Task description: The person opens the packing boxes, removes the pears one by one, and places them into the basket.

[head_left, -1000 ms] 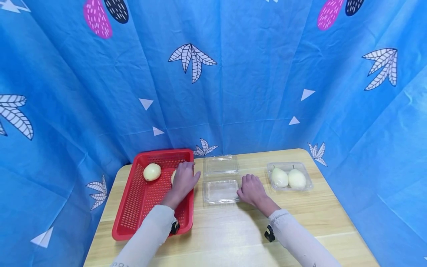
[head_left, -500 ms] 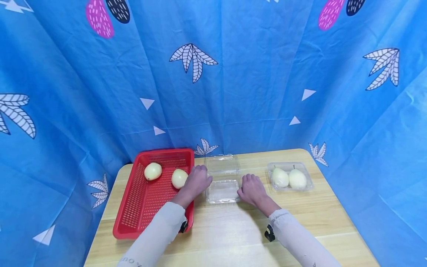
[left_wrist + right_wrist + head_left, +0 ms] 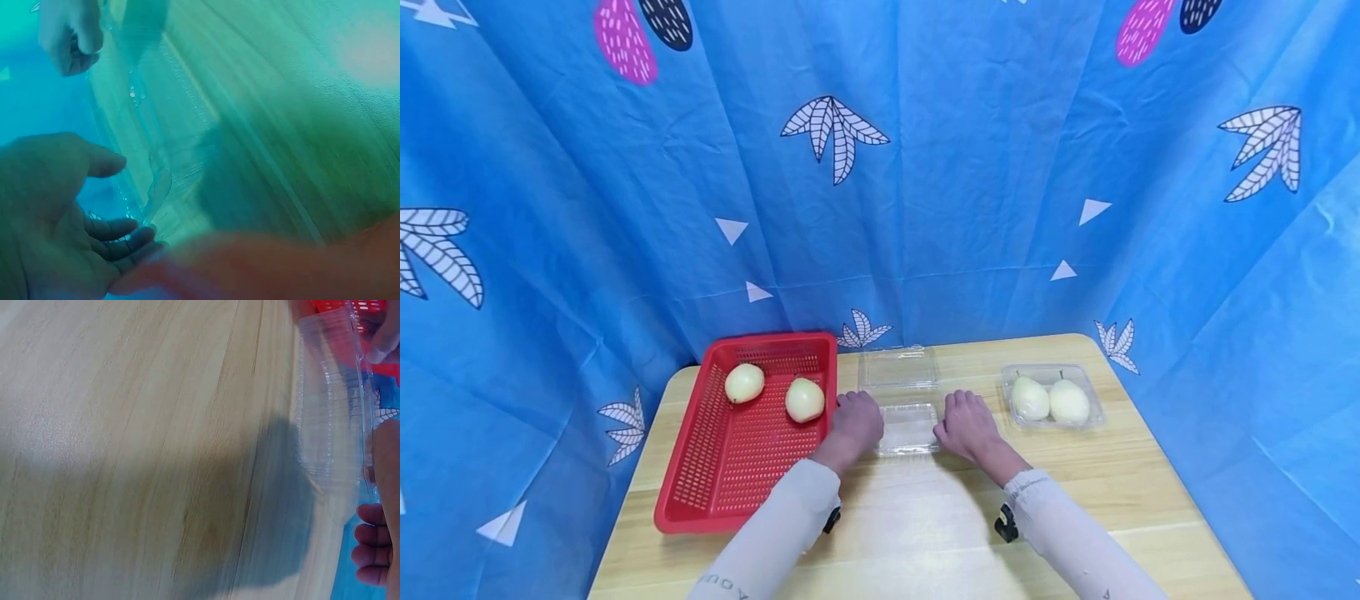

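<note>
An empty clear plastic clamshell container point(image 3: 908, 429) lies with its lid point(image 3: 898, 367) folded back behind it. At its right end, my right hand point(image 3: 967, 427) pinches the edge, its other fingers curled in the right wrist view. My left hand point(image 3: 859, 422) is at the left end; the left wrist view has its thumb and fingers spread apart around the container's corner. Two pale yellow pears, a left one point(image 3: 745, 383) and a right one point(image 3: 805, 401), sit in the red plastic basket point(image 3: 672, 508) beside my left arm.
A second clear container point(image 3: 1093, 413) with two pears in it stands to the right of my right hand. The wooden table point(image 3: 925, 533) ends at a blue patterned curtain point(image 3: 970, 208) behind and at both sides.
My left hand has come away from the right pear in the basket and moved right to the container's left end. Both pears stay in the basket. My right hand has not moved.
</note>
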The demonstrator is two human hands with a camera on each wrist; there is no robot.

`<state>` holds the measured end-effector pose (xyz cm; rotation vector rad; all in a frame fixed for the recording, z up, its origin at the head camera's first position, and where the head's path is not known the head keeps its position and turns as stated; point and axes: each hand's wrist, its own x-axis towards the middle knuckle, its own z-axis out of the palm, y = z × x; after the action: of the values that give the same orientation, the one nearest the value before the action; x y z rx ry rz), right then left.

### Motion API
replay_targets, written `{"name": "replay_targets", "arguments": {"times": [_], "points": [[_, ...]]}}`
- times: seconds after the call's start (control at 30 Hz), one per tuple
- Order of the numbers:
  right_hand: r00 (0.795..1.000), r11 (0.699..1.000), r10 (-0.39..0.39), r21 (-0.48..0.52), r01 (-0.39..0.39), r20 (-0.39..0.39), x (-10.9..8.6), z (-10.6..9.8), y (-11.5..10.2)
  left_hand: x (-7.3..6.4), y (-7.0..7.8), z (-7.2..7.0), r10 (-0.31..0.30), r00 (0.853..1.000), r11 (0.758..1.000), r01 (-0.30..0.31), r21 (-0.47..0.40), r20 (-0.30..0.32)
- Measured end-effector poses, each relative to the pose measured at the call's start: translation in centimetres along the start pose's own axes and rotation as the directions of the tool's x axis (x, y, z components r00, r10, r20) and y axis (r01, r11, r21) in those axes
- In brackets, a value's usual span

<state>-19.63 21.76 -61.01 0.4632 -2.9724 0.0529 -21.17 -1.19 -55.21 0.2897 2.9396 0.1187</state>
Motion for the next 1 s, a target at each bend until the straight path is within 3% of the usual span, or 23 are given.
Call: {"name": "replay_targets", "arguments": {"times": [0.23,0.4,0.57,0.73,1.0], "points": [[1.0,1.0,0.003,0.018,-0.003,0.007,0.0,0.2,0.0,-0.9,0.8,1.0,-0.053,0.999,0.978,0.052,0.201,0.0],[1.0,0.999,-0.001,0.033,0.001,0.006,0.0,0.1,0.1,-1.5,1.4,1.7,-0.078,0.996,0.959,0.084,0.27,-0.031],[1.0,0.999,-0.001,0.044,0.001,0.01,-0.1,-0.3,0.2,-1.6,1.8,3.1,-0.133,0.988,0.971,0.146,0.189,-0.079],[1.0,0.999,-0.008,0.054,0.008,0.015,-0.1,-0.4,0.3,-2.1,1.9,4.3,-0.159,0.968,0.979,0.179,0.093,-0.193],[1.0,0.998,-0.031,0.054,0.03,0.007,-0.1,-0.2,0.1,-2.5,1.6,5.2,-0.15,0.949,0.977,0.185,0.106,-0.277]]}}
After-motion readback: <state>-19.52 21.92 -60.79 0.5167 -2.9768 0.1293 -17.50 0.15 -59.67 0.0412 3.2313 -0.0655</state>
